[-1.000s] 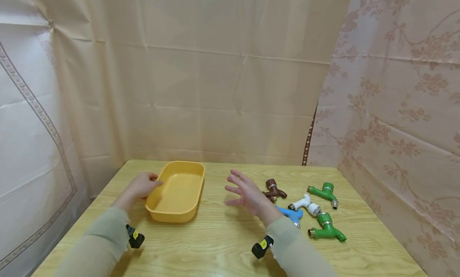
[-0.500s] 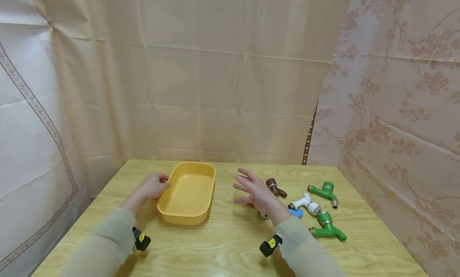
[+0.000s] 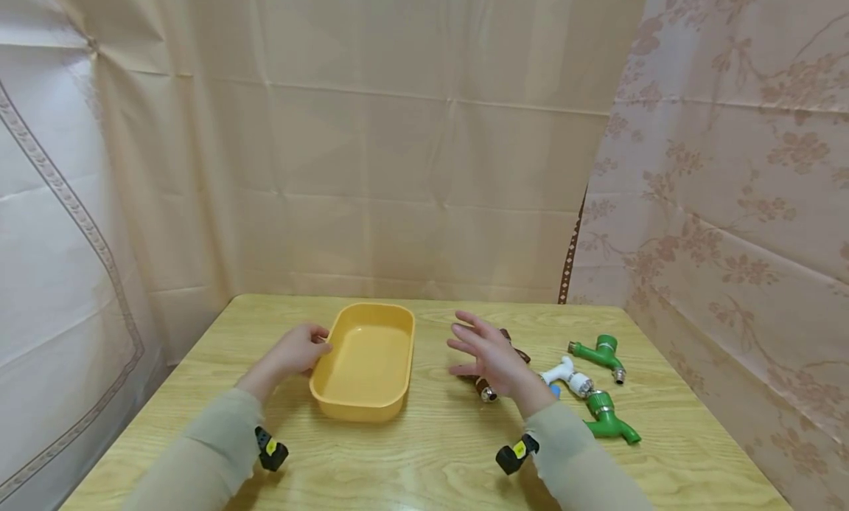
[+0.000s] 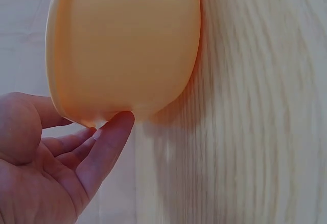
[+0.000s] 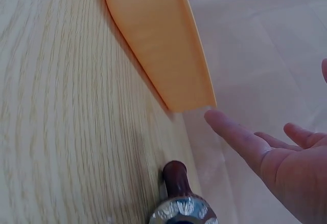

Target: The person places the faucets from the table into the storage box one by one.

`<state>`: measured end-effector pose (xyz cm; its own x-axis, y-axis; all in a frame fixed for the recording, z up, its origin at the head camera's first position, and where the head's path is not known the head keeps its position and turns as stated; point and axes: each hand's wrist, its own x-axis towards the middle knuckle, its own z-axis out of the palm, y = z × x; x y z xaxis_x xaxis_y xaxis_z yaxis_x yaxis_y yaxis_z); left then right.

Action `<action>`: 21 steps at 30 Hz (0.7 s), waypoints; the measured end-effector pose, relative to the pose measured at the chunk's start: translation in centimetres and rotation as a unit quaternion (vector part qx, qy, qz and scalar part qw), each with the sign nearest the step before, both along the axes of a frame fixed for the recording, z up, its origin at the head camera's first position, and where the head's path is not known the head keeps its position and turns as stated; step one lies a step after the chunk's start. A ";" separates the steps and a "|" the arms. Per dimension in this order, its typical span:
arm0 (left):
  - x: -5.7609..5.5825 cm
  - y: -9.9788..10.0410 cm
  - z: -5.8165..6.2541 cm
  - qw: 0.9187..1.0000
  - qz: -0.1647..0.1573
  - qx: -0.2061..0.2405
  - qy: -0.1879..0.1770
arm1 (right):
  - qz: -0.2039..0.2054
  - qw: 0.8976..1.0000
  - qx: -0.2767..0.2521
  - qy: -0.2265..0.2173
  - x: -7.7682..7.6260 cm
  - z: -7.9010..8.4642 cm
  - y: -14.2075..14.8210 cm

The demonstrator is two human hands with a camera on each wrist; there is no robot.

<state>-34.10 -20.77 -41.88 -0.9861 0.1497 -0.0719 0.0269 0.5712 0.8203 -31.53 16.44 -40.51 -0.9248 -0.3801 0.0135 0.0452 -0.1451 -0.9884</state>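
A yellow rectangular tub (image 3: 363,363) stands on the wooden table, left of centre. My left hand (image 3: 295,352) pinches its left rim, thumb on the inner side and fingers outside, as the left wrist view of the tub (image 4: 127,45) shows. My right hand (image 3: 494,357) hovers right of the tub with fingers spread, holding nothing. Below and behind it lie brown taps (image 3: 486,390), partly covered by the hand. In the right wrist view a brown tap (image 5: 176,179) with a metal end is under the right hand (image 5: 291,168).
Right of my right hand lie a white tap (image 3: 560,372), a blue tap (image 3: 555,391) mostly hidden by the wrist, and two green taps (image 3: 600,355). Cloth curtains (image 3: 424,142) hang behind and beside the table (image 3: 398,467).
The tub has slid to the right across the table with my left hand on its rim. My right hand has also shifted right, over the taps, its fingers still spread.
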 end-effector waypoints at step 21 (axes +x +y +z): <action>2.1 4.0 -0.3 0.997 -0.008 0.074 -0.019 | -0.008 0.999 0.032 0.021 0.6 -0.5 2.9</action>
